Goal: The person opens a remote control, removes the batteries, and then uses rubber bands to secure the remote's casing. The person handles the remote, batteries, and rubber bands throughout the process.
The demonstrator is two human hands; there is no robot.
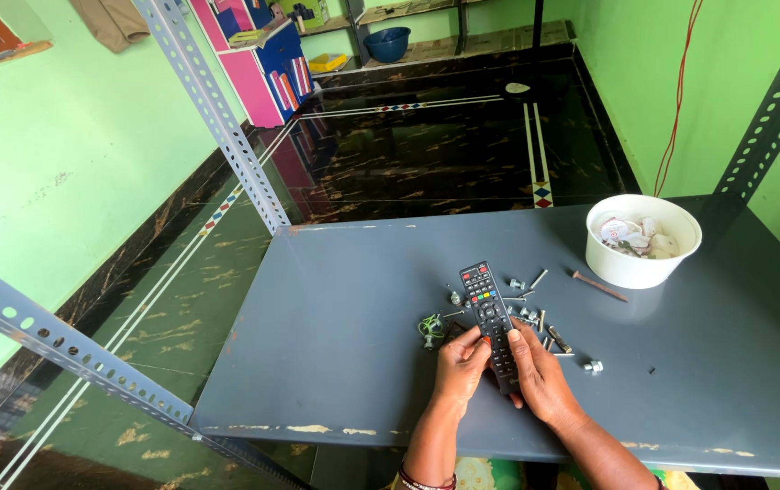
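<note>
Both hands on the black remote (490,319), which lies over the grey metal shelf (336,327). Left hand (459,365) and right hand (540,374) clamp its near end, thumbs on the keypad. Loose screws (535,313) scattered just beside it (white bowl (642,241) well apart, far right).

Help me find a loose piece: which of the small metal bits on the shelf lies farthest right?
The long thin nail, alone beside the white bowl. The other screws and nuts cluster around the remote near both hands.
</note>
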